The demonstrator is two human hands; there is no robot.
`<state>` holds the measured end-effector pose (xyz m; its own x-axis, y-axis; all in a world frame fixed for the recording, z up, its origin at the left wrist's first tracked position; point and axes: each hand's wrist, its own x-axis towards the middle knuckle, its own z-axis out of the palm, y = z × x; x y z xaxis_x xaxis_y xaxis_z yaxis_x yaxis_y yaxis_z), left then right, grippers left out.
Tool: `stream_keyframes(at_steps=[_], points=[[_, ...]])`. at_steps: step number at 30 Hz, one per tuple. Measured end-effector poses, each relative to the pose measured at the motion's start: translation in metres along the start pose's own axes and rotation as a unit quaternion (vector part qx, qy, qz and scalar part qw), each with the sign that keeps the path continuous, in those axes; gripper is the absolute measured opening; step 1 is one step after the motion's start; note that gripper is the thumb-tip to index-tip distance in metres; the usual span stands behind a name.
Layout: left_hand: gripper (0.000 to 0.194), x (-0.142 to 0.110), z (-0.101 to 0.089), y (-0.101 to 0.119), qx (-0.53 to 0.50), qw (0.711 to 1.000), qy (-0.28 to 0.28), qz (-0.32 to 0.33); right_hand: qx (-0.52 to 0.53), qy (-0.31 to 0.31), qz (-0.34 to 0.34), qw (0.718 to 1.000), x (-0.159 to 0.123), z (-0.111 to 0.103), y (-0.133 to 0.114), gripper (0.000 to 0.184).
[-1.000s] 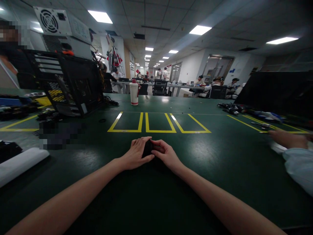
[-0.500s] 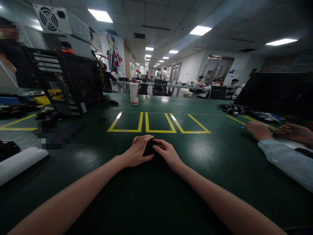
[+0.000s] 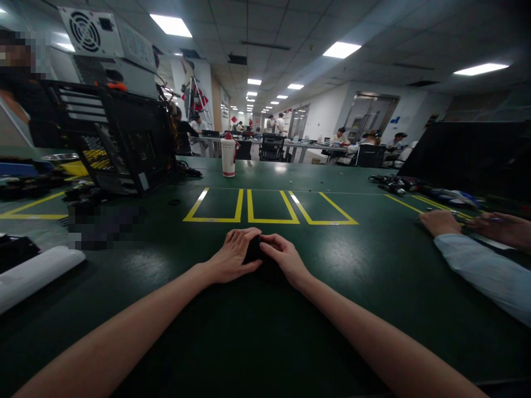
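Note:
A small dark, blocky object (image 3: 252,252) sits between my hands, low over the green table (image 3: 265,337); its kind is too dark to make out. My left hand (image 3: 234,257) curls over its far and left sides, with the thumb along the near side. At its right edge, my right hand (image 3: 286,258) pinches with thumb and forefinger. Much of the object is covered by my fingers. Just beyond my hands, yellow tape outlines (image 3: 274,221) mark the tabletop.
At left stands an open black computer case (image 3: 136,138) with a power supply (image 3: 112,38) on top. A white cup (image 3: 228,157) is farther back. Cables (image 3: 392,184) lie at right, near a co-worker's hands (image 3: 442,222). A white roll (image 3: 45,276) lies at near left.
My hands stay almost in place around the dark object, which looks slightly turned or lower. The co-worker's hands at right have shifted a little.

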<state>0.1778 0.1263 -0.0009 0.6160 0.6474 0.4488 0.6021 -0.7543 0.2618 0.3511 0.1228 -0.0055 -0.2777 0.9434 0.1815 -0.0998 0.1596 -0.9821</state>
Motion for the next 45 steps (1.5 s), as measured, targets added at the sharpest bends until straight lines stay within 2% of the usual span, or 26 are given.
stream_keyframes(at_steps=[5,9,13,21,27,31,36,40,45], points=[[0.062,0.0001,0.0043,-0.0028,0.003,1.0,0.013,-0.001,-0.008,0.001,0.002,1.0,0.0026,-0.0015,0.0038,0.032],[0.062,0.0002,0.0033,-0.0021,0.002,1.0,0.007,0.002,0.014,-0.026,0.019,0.999,0.0015,-0.0031,0.0029,0.032],[0.062,0.0005,0.0016,-0.0008,0.002,1.0,0.002,0.001,0.033,-0.038,0.009,0.999,-0.0006,-0.004,0.0024,0.037],[0.069,-0.0002,0.0017,-0.0034,0.013,1.0,-0.003,0.006,0.046,-0.058,0.005,0.997,-0.004,-0.003,-0.0012,0.034],[0.063,-0.0001,0.0042,-0.0052,0.014,1.0,0.009,0.007,0.016,-0.021,0.008,1.0,-0.0048,0.0012,-0.0031,0.024],[0.064,0.0004,0.0053,-0.0055,0.012,1.0,0.01,0.006,-0.007,0.001,0.008,1.0,-0.001,0.0009,0.0002,0.029],[0.063,0.0001,0.0056,-0.0062,0.013,1.0,0.009,0.005,-0.002,-0.017,0.028,0.999,-0.0003,-0.0012,0.0015,0.033],[0.064,-0.0006,0.0048,-0.0065,0.015,1.0,0.005,0.007,0.02,-0.04,0.009,0.999,-0.0036,-0.0006,-0.0011,0.033],[0.063,-0.0004,0.0041,-0.0053,0.012,1.0,0.011,0.008,0.003,-0.017,-0.006,1.0,-0.0046,0.0019,-0.0011,0.026]])
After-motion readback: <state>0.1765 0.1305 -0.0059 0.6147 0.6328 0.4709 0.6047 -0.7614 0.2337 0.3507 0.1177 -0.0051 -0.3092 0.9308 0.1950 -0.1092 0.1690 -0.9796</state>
